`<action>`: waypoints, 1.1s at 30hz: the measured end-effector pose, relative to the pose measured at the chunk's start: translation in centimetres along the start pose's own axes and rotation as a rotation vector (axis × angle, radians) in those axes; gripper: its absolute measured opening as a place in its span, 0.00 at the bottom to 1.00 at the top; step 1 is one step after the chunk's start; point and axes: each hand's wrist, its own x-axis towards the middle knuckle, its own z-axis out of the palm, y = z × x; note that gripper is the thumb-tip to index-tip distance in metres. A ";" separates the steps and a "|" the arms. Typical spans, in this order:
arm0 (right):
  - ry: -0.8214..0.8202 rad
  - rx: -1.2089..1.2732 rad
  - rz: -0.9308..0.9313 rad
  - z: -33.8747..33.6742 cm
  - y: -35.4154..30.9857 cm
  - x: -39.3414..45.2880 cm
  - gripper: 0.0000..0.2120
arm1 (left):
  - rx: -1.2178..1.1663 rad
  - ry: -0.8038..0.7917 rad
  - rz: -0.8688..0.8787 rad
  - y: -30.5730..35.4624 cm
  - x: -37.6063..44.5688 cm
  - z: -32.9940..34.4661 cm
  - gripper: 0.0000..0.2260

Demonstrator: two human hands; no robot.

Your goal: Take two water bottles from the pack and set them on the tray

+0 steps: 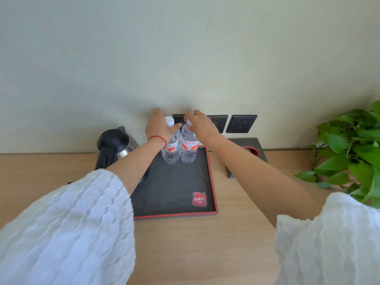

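Observation:
Two clear water bottles with red-and-white labels stand upright side by side at the far end of the dark tray (174,202), which has a red rim. My left hand (159,128) wraps the shoulder of the left bottle (170,150), whose white cap shows above my fingers. My right hand (200,124) grips the neck and cap of the right bottle (188,148). Both bottle bases rest on the tray. The pack is not in view.
A black and steel kettle (115,145) stands left of the tray, touching its far left corner. A dark box with a red-rimmed hole (249,151) sits to the right. A leafy plant (353,153) fills the right edge. Wall sockets (241,123) lie behind.

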 end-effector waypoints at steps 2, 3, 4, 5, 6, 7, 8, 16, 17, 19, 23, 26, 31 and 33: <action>-0.006 0.025 -0.003 -0.2 0.3 0.0 0.11 | -0.199 -0.147 0.111 -1.0 -0.1 -0.9 0.18; -0.013 0.028 -0.011 -0.3 0.5 0.0 0.10 | -0.232 -0.178 0.154 -1.5 -0.2 -1.4 0.17; -0.022 0.026 -0.024 -0.4 0.7 -0.1 0.10 | -0.223 -0.172 0.179 -2.0 -0.2 -1.8 0.16; -0.034 0.021 -0.042 -0.5 0.7 -0.1 0.10 | -0.192 -0.136 0.190 -2.4 -0.2 -1.9 0.15; -0.044 0.013 -0.060 -0.5 0.7 -0.1 0.10 | -0.155 -0.086 0.191 -2.5 -0.3 -1.9 0.15; -0.052 0.005 -0.072 -0.5 0.5 -0.1 0.10 | -0.127 -0.039 0.183 -2.5 -0.4 -1.8 0.14; -0.052 0.000 -0.079 -0.5 0.4 0.0 0.10 | -0.113 -0.007 0.171 -2.2 -0.4 -1.6 0.14; -0.038 0.010 -0.045 -0.8 0.4 -0.2 0.10 | -0.136 0.054 0.190 -1.7 -1.0 -0.6 0.14; -0.037 0.013 -0.036 -0.8 0.2 -0.4 0.10 | -0.131 0.057 0.187 -1.8 -1.0 -0.6 0.14; -0.029 0.022 -0.022 -0.7 -0.1 -0.4 0.11 | -0.121 0.056 0.190 -1.8 -0.8 -0.8 0.15; -0.028 0.043 -0.003 -0.9 -0.4 -0.5 0.12 | -0.115 0.039 0.207 -1.8 -1.0 -0.9 0.16; -0.025 0.040 -0.007 -0.7 -0.5 -0.7 0.13 | -0.126 0.024 0.182 -2.0 -1.1 -0.9 0.17; -0.064 0.095 0.050 -0.8 -0.9 -1.3 0.22 | -0.286 -0.033 0.033 -1.9 -1.3 -0.7 0.22; -0.050 0.126 0.063 -0.7 -0.9 -1.9 0.27 | -0.307 -0.056 -0.020 -2.7 -1.5 -0.3 0.25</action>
